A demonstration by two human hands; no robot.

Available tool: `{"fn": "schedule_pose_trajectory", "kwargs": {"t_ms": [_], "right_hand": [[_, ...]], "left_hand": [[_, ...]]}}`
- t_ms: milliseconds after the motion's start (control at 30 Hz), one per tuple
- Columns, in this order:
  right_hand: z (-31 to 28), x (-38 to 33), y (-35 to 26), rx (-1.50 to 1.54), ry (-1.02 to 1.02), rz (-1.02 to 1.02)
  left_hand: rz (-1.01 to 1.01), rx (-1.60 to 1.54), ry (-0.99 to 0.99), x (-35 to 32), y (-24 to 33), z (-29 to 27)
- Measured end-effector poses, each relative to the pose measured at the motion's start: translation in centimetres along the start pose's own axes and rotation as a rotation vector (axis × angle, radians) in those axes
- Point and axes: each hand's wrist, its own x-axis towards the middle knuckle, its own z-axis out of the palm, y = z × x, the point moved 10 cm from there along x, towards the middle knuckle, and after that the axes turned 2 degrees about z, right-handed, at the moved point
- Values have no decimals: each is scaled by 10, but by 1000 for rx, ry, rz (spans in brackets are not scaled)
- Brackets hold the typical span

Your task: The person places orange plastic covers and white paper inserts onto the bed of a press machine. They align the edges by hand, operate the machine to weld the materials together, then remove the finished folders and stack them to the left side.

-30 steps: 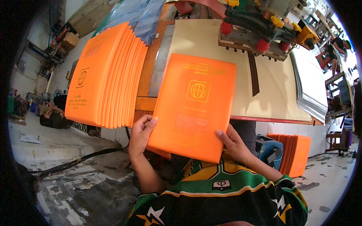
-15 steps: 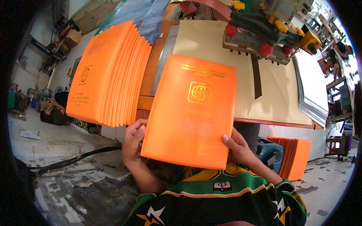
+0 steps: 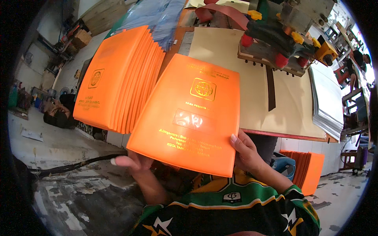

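An orange plastic folder [image 3: 157, 139] with gold-stamped lettering, an emblem and a clear window is held tilted before my chest. My right hand [image 3: 248, 151] grips its right edge, thumb on the front and fingers behind. By the lower left corner is my left hand [image 3: 136, 160], its thumb stretched away from the folder. Its other fingers are partly hidden beneath that corner, and it does not grip the edge. To the left on the table stands a thick stack of matching orange folders [image 3: 106, 84].
A stamping press [image 3: 271, 51] with red and yellow knobs overhangs the cream board [image 3: 220, 43]. White sheets [image 3: 327, 98] are piled at the table's right. More orange folders [image 3: 313, 171] stand on the floor beside a blue container [image 3: 284, 165]. Another person [image 3: 59, 114] is at far left.
My left hand has let go of the folder's left edge and moved down, thumb now out. The folder has turned slightly clockwise, its lower left corner swinging left and up.
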Motion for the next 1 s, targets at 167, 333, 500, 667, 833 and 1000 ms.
{"fn": "schedule_pose_trajectory", "kwargs": {"t_ms": [167,333,500,667,833,1000], "right_hand": [[10,12,0,11,8,4],[20,21,-6,78,-47,-54],[28,25,-13,-20,-34,-74],[26,23,-22,-179,-119,-129],[30,1,-21,-281,-479,-77],[-12,-21,-25,-325,-252,-18]], "left_hand": [[-79,40,-189,9,0,87],[-65,187,68,13,-10,105],[54,139,452,8,-22,108],[-9,236,395,14,-3,110],[159,198,268,11,42,107],[268,220,305,-12,96,50]]}}
